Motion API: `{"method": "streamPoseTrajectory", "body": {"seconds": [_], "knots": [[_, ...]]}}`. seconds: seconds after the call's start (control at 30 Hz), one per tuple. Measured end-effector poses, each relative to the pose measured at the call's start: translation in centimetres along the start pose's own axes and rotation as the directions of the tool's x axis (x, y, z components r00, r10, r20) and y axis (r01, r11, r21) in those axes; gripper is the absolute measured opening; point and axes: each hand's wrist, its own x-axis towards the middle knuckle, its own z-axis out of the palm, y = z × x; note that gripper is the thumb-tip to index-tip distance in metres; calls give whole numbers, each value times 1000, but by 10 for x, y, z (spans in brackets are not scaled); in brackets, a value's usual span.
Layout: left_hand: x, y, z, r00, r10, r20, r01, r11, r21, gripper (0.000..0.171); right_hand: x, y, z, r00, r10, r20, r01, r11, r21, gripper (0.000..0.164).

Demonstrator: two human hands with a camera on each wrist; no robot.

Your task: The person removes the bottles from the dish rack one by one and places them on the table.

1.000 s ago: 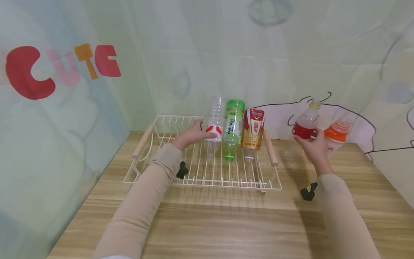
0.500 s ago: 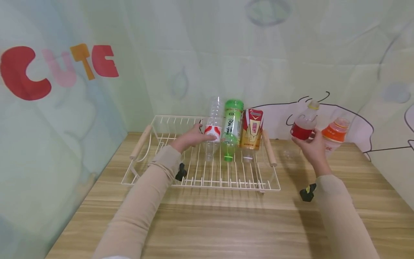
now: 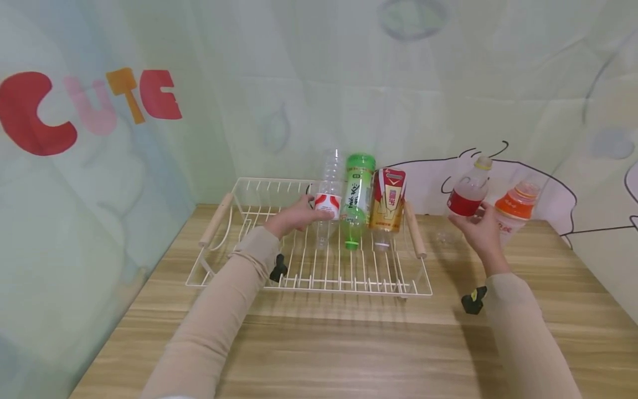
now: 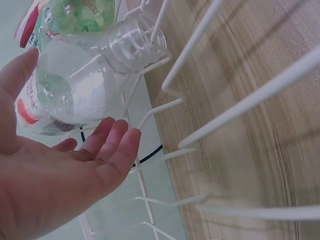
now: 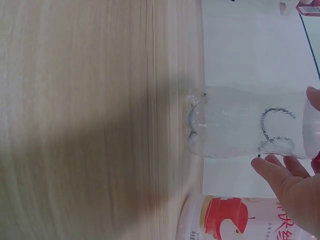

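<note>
My left hand (image 3: 298, 215) is beside a clear plastic bottle (image 3: 328, 191) with a red-and-white label, set neck-down in a white wire dish rack (image 3: 344, 288). Its thumb lies over the label, and in the left wrist view the relaxed fingers (image 4: 120, 145) reach along the bottle's near side. My right hand (image 3: 483, 233) holds an upright clear bottle (image 3: 467, 191) with a red label and pale cap, thumb on one side and fingers on the other. In the right wrist view that bottle's lobed base (image 5: 196, 122) is at the wooden tabletop.
A green bottle (image 3: 359, 191) and a red-and-gold one (image 3: 389, 199) stand neck-down in the rack, to the right. An orange-and-white bottle (image 3: 515, 208) stands beyond my right hand. The rack has wooden handles (image 3: 415, 230). A printed curtain (image 3: 299, 83) hangs behind the table.
The view shifts slightly to the right. My left thumb lies a little lower on the label; both hands otherwise keep their places and the bottles stay put.
</note>
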Motion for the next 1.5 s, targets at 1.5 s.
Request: {"method": "streamPoseTrajectory", "body": {"seconds": [1.5], "knots": [[5,8,-3,994,72,-82,-80,992,-99,70,-19,-40,-35,994,-82,-72,81,997,-15,92]]}}
